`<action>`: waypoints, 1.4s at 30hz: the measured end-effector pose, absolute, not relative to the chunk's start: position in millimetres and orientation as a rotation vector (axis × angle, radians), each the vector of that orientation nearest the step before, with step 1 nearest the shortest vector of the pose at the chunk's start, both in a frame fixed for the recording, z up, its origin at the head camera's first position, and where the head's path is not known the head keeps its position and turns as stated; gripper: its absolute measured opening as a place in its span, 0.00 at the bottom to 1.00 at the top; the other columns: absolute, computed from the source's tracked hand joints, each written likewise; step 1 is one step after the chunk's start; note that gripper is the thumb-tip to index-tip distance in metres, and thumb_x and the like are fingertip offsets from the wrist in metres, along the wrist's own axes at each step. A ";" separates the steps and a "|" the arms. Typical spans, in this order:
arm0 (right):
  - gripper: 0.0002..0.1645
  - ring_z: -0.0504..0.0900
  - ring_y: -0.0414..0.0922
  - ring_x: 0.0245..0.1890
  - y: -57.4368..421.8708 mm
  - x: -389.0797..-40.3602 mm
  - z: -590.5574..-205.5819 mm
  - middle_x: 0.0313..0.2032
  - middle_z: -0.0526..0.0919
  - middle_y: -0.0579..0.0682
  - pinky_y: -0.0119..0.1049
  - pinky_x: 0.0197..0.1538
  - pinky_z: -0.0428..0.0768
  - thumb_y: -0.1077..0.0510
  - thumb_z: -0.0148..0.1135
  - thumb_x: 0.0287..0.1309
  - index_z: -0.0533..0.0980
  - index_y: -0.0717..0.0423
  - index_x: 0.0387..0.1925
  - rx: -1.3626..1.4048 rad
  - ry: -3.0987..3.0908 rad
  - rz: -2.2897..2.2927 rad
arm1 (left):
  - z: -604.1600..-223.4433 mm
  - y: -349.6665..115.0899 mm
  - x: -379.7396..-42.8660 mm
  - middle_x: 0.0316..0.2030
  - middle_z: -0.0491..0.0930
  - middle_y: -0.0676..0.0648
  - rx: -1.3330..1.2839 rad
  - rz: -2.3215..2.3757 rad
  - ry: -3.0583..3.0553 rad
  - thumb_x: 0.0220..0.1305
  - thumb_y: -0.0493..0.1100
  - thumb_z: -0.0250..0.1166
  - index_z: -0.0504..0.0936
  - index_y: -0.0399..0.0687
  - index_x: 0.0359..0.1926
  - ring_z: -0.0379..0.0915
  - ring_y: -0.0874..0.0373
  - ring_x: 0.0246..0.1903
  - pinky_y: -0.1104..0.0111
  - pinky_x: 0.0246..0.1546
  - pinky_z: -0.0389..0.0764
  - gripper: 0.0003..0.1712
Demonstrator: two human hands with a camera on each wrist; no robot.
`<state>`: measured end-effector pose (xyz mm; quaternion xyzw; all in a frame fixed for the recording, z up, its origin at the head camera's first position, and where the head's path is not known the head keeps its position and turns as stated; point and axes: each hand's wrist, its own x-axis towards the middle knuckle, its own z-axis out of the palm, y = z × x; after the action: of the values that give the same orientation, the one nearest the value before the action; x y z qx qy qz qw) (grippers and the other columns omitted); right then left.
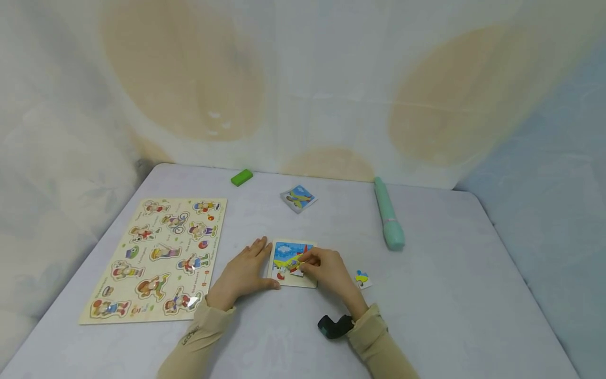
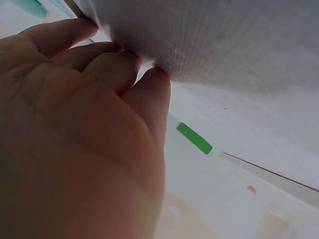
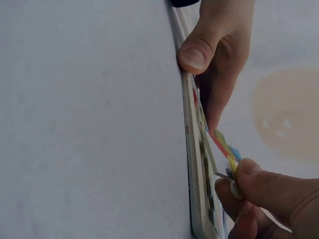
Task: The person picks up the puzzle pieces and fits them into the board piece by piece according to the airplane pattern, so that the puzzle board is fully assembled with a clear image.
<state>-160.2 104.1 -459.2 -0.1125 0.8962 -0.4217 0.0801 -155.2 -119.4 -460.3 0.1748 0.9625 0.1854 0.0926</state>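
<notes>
A small square jigsaw board [image 1: 293, 282] with a blue-sky and yellow-airplane picture lies at the middle of the table. My left hand [image 1: 243, 276] rests along its left side, fingers extended and thumb at the lower left corner. Over the board's right part, my right hand [image 1: 326, 268] pinches a jigsaw piece [image 3: 233, 174] between thumb and index finger. That piece tilts up from the board in the right wrist view. Another jigsaw piece [image 1: 362, 279], yellow and blue, lies on the table right of the right hand. The left wrist view shows the left hand's fingertips against the table.
On the left lies a large wooden peg puzzle [image 1: 156, 258] with sports figures. Toward the back are a green block [image 1: 242, 177] and a small airplane picture card [image 1: 299, 198]. A mint-green tapered object [image 1: 389, 216] lies at the right. The right wrist wears a black device [image 1: 335, 327].
</notes>
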 end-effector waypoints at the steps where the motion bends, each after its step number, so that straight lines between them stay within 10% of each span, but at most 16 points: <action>1: 0.05 0.75 0.37 0.26 102.9 -159.8 -459.9 0.28 0.84 0.45 0.25 0.28 0.74 0.59 0.68 0.56 0.84 0.53 0.36 -0.346 2.676 -1.256 | -460.2 -119.1 -155.4 0.73 0.55 0.36 0.516 0.550 2.857 0.47 0.62 0.74 0.61 0.35 0.70 0.50 0.42 0.74 0.51 0.74 0.57 0.58; 29: 0.07 0.74 0.40 0.32 79.7 -151.5 -463.4 0.36 0.77 0.46 0.28 0.30 0.68 0.59 0.66 0.58 0.86 0.43 0.35 -0.525 2.860 -0.925 | -460.9 -121.1 -158.0 0.72 0.57 0.35 0.538 0.556 2.897 0.46 0.62 0.74 0.63 0.34 0.70 0.52 0.40 0.73 0.50 0.72 0.60 0.57; 42: 0.19 0.80 0.45 0.40 180.8 -166.1 -451.6 0.45 0.82 0.55 0.30 0.39 0.79 0.57 0.58 0.66 0.76 0.56 0.57 -0.403 2.599 -1.325 | -463.8 -118.4 -154.6 0.73 0.55 0.35 0.524 0.546 2.869 0.45 0.62 0.74 0.62 0.35 0.70 0.51 0.41 0.73 0.50 0.73 0.58 0.58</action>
<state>-166.1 180.8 -451.6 -0.1363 0.8783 -0.4477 0.0981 -154.6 -118.4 -463.8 0.1761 0.9632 0.1833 0.0871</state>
